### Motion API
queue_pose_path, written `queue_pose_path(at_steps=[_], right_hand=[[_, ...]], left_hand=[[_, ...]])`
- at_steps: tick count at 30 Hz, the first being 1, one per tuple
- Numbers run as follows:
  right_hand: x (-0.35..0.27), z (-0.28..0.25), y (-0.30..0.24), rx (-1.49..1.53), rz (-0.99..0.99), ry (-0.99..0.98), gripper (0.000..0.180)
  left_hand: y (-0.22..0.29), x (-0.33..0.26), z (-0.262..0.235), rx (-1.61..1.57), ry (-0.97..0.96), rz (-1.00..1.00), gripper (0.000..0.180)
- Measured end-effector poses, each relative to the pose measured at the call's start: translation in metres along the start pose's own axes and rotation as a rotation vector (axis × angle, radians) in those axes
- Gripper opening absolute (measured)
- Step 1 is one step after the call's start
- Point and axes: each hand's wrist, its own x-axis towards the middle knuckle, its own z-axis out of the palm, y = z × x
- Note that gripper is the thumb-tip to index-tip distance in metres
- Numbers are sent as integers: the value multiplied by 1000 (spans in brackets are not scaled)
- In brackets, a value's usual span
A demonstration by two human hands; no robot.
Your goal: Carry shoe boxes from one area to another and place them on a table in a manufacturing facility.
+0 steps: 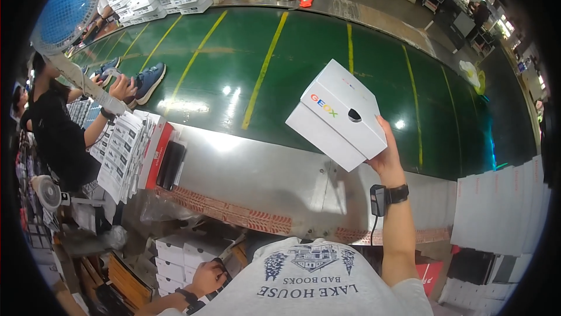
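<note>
Over the conveyor, my right hand (387,152) grips one end of a white shoe box (339,143), which is tilted with its lid on. Coloured lettering and a dark round hole mark the box. My left hand (207,279) is low at the left, beside a stack of white shoe boxes (170,260). Its fingers are curled next to something dark, and I cannot make out what they hold, if anything.
A green conveyor (234,76) with yellow lines runs behind a metal ledge (280,167). At the left a co-worker (64,132) handles dark blue sneakers (151,82). Printed sheets (120,152) and a fan (67,9) stand nearby. White cartons (497,208) are at the right.
</note>
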Motion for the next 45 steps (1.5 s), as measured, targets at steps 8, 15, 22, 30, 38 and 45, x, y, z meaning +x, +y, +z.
queue_pose_path(at_steps=[8,15,22,30,38,45], right_hand=[[15,3,9,-7,53,-21,49],[-2,-21,30,-109,15,3,50],[-23,-44,84,-355,15,38,52],[-40,-55,88,-298,42,76,54],[-38,-75,85,-414,29,81,57],[-44,-76,70,-555,58,18,59]], left_hand=[[0,-7,-4,-21,14,3,21],[-8,-5,3,59,-137,-16,27],[-9,-12,11,48,-137,-20,27],[-11,-10,9,53,-142,-8,26],[-14,-2,14,-78,-64,-33,24],[13,145,-93,-354,477,24,11]])
